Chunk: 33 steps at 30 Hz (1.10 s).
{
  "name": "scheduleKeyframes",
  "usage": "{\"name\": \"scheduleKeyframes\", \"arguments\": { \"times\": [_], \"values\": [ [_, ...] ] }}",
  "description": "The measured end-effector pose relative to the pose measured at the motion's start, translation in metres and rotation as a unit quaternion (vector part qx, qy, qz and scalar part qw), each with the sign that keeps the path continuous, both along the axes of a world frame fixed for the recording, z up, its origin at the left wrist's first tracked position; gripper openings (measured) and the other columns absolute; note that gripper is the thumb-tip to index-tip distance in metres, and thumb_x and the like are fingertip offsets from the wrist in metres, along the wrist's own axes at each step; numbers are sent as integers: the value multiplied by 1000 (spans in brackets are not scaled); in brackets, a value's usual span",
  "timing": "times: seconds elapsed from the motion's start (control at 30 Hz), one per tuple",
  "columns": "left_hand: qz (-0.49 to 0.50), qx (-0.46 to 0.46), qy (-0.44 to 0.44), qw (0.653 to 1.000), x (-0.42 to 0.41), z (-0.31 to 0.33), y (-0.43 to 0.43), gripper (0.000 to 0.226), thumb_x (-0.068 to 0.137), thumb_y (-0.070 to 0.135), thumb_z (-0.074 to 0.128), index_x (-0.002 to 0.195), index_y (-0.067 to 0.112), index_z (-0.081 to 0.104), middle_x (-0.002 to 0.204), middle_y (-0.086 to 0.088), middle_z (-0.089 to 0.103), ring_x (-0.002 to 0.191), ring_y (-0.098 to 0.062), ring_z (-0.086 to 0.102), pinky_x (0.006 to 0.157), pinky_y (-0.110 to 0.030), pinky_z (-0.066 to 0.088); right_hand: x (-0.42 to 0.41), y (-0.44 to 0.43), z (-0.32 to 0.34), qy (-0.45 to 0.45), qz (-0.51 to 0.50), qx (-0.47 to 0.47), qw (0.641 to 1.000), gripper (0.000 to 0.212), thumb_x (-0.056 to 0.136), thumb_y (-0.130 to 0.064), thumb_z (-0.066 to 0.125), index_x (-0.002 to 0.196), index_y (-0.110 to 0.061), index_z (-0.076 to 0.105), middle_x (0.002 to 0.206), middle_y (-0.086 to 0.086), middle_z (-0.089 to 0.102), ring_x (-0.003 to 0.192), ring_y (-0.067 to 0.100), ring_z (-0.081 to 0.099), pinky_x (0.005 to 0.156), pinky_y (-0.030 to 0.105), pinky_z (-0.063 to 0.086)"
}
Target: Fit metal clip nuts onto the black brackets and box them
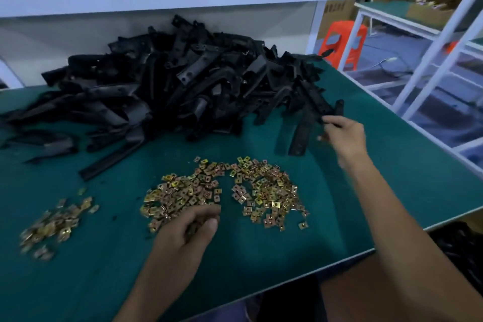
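Gripping now: the right hand (342, 136) has its fingers curled round one long black bracket (339, 106) at the right end of the big heap of black brackets (170, 86), which sprawls along the far edge of the green-topped table (261, 264). Down at the near side, the left hand (193, 227) digs into the spread of small square gold-coloured metal clip nuts (261, 188), fingers bunched against the thumb. Motion blur means I can't tell if a nut is caught there. A smaller scatter of clip nuts (52, 225) sits towards the left edge.
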<state>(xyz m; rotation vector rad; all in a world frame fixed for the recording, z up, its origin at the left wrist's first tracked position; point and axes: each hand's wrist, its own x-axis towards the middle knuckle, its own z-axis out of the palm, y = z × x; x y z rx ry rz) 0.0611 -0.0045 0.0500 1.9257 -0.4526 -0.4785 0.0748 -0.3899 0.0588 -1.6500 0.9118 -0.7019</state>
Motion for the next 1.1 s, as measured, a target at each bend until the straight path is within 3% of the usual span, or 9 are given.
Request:
{"name": "scheduleKeyframes", "arguments": {
  "times": [0.17,0.27,0.33,0.47,0.57,0.63,0.8,0.97,1.1],
  "values": [
    [-1,-32,4,999,-19,1,-32,27,87,57,65,114,50,63,107,31,68,99,8,64,78,-12,48,-71,50,58,-37,72,-118,990,19,86,-21,68,96,-34,79,75,-10,75,62,12,71,84,47,60],
    [-59,-19,50,997,-45,5,-63,75,71,75,67,136,58,32,113,32,64,100,6,63,84,-24,51,-107,112,59,18,107,-319,942,25,79,-33,67,101,-33,79,85,-9,77,76,9,70,79,28,51],
    [-90,30,-27,995,-60,3,-78,60,83,72,58,132,49,32,98,13,69,86,-8,66,79,-39,55,-123,137,52,24,112,-400,909,33,83,-25,72,115,-29,74,93,-5,74,79,11,69,81,27,51],
    [-114,-6,-18,993,-68,1,-83,38,94,69,38,120,43,47,85,2,67,82,-16,67,80,-43,54,-148,158,46,-169,95,3,981,85,71,-26,87,140,-53,44,96,-17,71,85,8,71,76,16,56],
    [-193,-41,-23,980,-72,3,-87,41,93,70,39,127,48,46,87,17,66,90,-10,68,79,-33,55,-156,175,28,-140,116,167,969,78,67,-38,81,139,-38,50,110,4,75,108,25,72,76,31,63],
    [-257,-37,-34,965,-73,1,-91,36,98,62,44,128,42,49,94,18,66,96,-10,67,78,-31,54,-160,185,17,-112,139,250,952,69,68,-41,78,132,-30,58,101,18,75,93,32,75,72,41,64],
    [-336,105,-224,909,-55,-21,-92,41,95,63,49,123,34,56,116,10,58,111,-8,47,90,-29,42,-174,166,-6,-136,18,226,964,5,90,-25,69,94,-22,66,70,13,62,59,19,67,48,28,55],
    [-237,163,-417,862,-39,-44,-127,41,103,45,43,141,30,49,155,2,40,145,-23,28,115,-46,29,-185,135,-18,-107,-17,178,978,13,100,-22,63,87,-23,63,57,6,54,47,16,52,41,30,49],
    [-220,210,-425,852,-11,-47,-140,45,102,51,44,142,32,53,158,-3,41,146,-30,33,116,-52,29,-182,138,-26,-109,22,173,979,15,99,-20,64,84,-22,63,63,3,55,48,16,54,40,28,47]
  ]
}}
